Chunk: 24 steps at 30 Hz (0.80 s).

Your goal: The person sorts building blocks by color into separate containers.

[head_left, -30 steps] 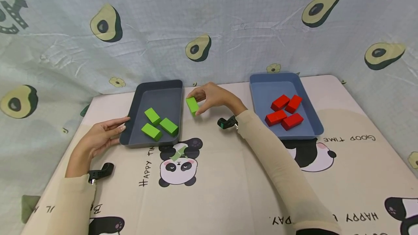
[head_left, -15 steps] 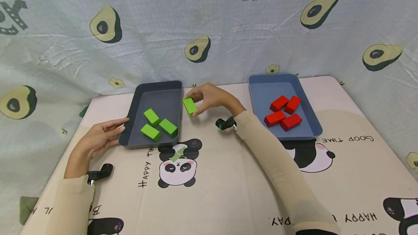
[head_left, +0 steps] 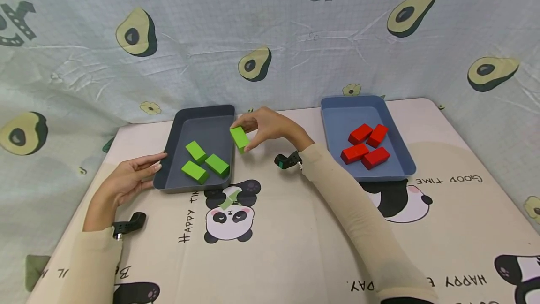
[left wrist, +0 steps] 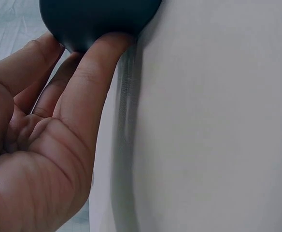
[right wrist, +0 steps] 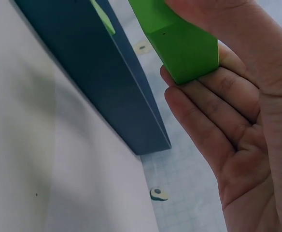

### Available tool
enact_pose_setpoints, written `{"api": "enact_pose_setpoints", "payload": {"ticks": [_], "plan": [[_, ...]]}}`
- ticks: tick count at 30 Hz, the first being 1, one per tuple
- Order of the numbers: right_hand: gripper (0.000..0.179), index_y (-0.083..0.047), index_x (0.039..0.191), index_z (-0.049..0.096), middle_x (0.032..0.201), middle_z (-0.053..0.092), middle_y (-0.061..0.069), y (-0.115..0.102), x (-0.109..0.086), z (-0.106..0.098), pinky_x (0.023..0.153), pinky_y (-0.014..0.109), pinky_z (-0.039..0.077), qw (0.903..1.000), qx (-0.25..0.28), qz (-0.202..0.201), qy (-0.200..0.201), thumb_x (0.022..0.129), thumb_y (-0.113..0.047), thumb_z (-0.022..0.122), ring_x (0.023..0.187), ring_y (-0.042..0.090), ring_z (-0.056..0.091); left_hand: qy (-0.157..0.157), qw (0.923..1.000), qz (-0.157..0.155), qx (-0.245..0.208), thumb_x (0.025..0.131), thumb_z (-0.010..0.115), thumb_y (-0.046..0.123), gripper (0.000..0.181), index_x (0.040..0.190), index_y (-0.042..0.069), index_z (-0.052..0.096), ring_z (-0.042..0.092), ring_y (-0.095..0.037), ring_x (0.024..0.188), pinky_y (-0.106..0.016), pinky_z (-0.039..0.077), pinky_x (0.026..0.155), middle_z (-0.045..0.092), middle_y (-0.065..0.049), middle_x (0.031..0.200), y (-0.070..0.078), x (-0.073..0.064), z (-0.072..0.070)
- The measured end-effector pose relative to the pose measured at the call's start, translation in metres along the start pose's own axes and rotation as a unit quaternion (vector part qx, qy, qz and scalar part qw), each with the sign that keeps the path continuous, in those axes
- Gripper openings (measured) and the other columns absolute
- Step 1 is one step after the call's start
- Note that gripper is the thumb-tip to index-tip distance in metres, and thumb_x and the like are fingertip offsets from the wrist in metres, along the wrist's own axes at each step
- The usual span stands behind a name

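Observation:
Over the right rim of the dark grey tray [head_left: 202, 115], my right hand [head_left: 270, 125] pinches a green block [head_left: 239, 139] between thumb and fingers. The right wrist view shows that held green block [right wrist: 187, 48] beside the tray's outer wall [right wrist: 83, 58]. Three more green blocks lie inside the tray toward its near end, one of them a green block [head_left: 195, 171] at the front. My left hand [head_left: 131, 179] touches the tray's left side with extended fingers. Close up, the left hand [left wrist: 49, 125] has its fingertips against the dark tray wall [left wrist: 97, 24].
A blue tray [head_left: 354, 102] stands to the right, holding several red blocks [head_left: 354, 153]. The cloth under both trays carries panda prints [head_left: 228, 223] and lettering. Behind the table hangs a curtain [head_left: 190, 64] with avocado prints.
My right hand has moved left with the green block, from beside the dark tray to its right rim. The left hand and both trays stay where they were.

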State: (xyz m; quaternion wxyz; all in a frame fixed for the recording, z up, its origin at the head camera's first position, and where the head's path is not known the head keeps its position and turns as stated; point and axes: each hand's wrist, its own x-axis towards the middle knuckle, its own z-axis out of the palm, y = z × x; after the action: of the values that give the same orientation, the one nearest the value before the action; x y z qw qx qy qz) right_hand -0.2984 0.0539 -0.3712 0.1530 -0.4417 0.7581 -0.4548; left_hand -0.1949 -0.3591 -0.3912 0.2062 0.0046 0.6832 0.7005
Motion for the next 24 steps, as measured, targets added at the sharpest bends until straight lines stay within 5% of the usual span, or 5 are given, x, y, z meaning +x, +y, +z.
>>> {"api": "enact_pose_setpoints", "payload": {"ticks": [24], "plan": [[0.068, 0.000, 0.133, 0.063, 0.130, 0.068, 0.012, -0.008, 0.011, 0.008, 0.103, 0.025, 0.050, 0.9994, 0.003, -0.035, -0.009, 0.073, -0.010, 0.093, 0.118, 0.019, 0.067, -0.004, 1.0000, 0.003, 0.003, 0.100, 0.063, 0.006, 0.032, 0.122, 0.027, 0.075, 0.069, -0.004, 0.098, -0.023, 0.061, 0.076, 0.067, 0.014, 0.119, -0.001, 0.001, -0.001]]}}
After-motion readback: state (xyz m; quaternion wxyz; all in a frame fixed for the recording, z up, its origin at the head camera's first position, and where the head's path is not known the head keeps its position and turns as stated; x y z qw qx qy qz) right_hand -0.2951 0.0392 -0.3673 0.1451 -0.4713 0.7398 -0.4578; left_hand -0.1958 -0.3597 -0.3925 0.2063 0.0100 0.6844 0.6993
